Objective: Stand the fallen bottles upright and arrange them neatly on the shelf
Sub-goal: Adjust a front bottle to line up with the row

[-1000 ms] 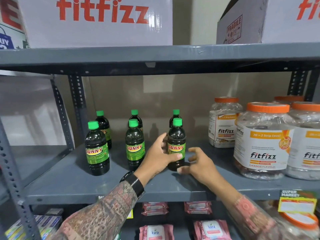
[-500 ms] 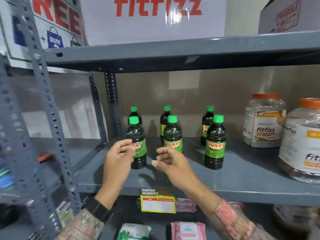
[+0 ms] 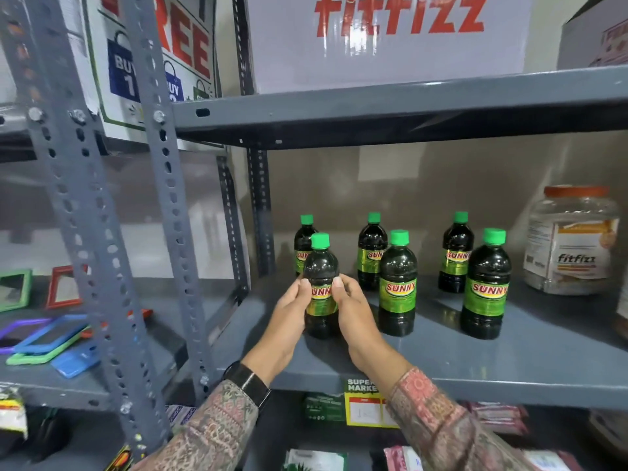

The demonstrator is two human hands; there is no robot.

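Observation:
Several dark SUNNY bottles with green caps stand upright in two rows on the grey shelf (image 3: 530, 355). The front-left bottle (image 3: 320, 266) is held from both sides: my left hand (image 3: 289, 321) grips its left side and my right hand (image 3: 353, 314) its right, thumbs on the label. The front-middle bottle (image 3: 397, 283) and front-right bottle (image 3: 485, 283) stand free to the right. Behind them stand three more: back-left bottle (image 3: 305, 239), back-middle bottle (image 3: 371, 253), back-right bottle (image 3: 456, 253).
A Fitfizz jar (image 3: 571, 243) stands at the shelf's right. Slotted steel uprights (image 3: 170, 212) rise at the left, close to my left arm. The neighbouring left shelf holds coloured frames and cases (image 3: 47, 341). A Fitfizz carton (image 3: 390, 42) sits on the shelf above.
My view has swung left and closer. Both hands left the front-right bottle, moved leftward, and have closed around the front-left bottle.

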